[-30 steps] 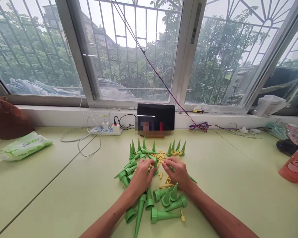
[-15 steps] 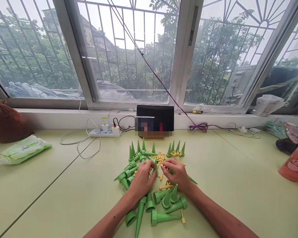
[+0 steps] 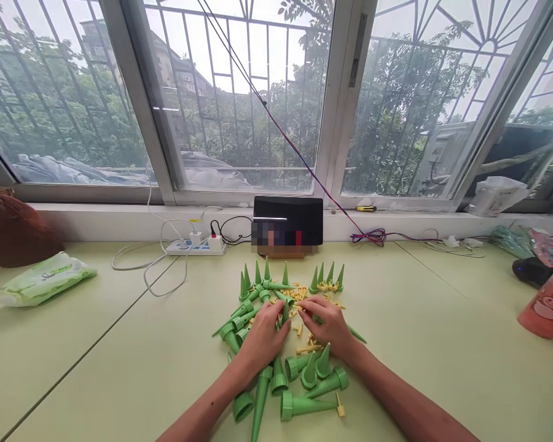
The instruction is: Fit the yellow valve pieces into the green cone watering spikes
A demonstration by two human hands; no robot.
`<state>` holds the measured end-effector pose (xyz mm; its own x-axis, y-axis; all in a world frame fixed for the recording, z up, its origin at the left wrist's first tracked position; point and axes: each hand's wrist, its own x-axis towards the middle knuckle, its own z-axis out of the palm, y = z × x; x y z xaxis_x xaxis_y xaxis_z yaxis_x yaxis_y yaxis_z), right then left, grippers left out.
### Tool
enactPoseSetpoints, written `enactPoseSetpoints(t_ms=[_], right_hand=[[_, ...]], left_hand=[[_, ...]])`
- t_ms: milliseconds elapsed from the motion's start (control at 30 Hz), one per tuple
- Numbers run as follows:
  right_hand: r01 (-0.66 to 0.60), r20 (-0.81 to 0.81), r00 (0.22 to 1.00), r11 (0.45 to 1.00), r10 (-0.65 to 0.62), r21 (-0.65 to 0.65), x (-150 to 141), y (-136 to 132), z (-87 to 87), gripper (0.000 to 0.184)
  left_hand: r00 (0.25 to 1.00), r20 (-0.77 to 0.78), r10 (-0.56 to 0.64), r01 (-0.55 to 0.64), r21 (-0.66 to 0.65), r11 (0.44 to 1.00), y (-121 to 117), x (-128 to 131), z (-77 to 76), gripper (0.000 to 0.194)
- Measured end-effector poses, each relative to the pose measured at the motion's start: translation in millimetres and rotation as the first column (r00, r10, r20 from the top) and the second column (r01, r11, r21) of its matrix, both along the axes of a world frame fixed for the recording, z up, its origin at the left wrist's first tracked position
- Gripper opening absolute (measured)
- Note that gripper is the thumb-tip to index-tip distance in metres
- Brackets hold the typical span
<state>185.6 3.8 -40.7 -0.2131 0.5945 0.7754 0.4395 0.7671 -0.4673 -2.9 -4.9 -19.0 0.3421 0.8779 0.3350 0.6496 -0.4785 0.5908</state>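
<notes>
Both my hands rest in the middle of a heap of green plastic cone spikes (image 3: 299, 402) and small yellow pegs (image 3: 309, 348) on the pale green table (image 3: 442, 368). My left hand (image 3: 263, 336) is closed around a green cone (image 3: 284, 313) that points up between the hands. My right hand (image 3: 327, 322) pinches something small at its fingertips beside that cone; I cannot make out what. Several cones stand upright (image 3: 325, 277) just beyond the hands, and others lie flat near my wrists.
A black device (image 3: 288, 221) stands at the back by the window sill, next to a white power strip (image 3: 196, 245) with cables. A green wipes pack (image 3: 43, 277) lies far left. An orange-pink cup (image 3: 547, 307) and a black object (image 3: 532, 271) sit far right.
My hands have drawn slightly closer together around the green cone; the view shifted a little. The piles have not changed.
</notes>
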Motion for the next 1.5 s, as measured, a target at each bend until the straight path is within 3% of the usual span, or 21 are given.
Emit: enactPoseSetpoints(t_ms=[267,600,867,1333,1500], right_hand=[[0.010,0.017,1.000,1.000,-0.009,-0.014,1,-1,1.2,0.017],[-0.025,0.050,0.998,0.999,0.026,-0.028,0,-4,6.6,0.017],[-0.001,0.047,0.999,0.999,0.003,-0.049,0,-4,5.4,0.015],[-0.037,0.058,0.997,0.997,0.041,-0.069,0,-6,6.0,0.016],[-0.032,0.044,0.998,0.997,0.035,-0.068,0,-7,6.6,0.015]], left_hand=[[1.000,0.015,0.009,-0.009,0.006,1.000,3,0,-1.1,0.003],[0.989,0.140,-0.054,0.047,0.055,0.997,0,2,4.7,0.009],[0.977,0.212,0.004,-0.014,0.045,0.999,-1,3,9.9,0.012],[0.975,0.207,-0.076,0.074,0.014,0.997,-5,5,9.0,0.013],[0.970,0.238,-0.043,0.039,0.020,0.999,-3,5,8.4,0.013]])
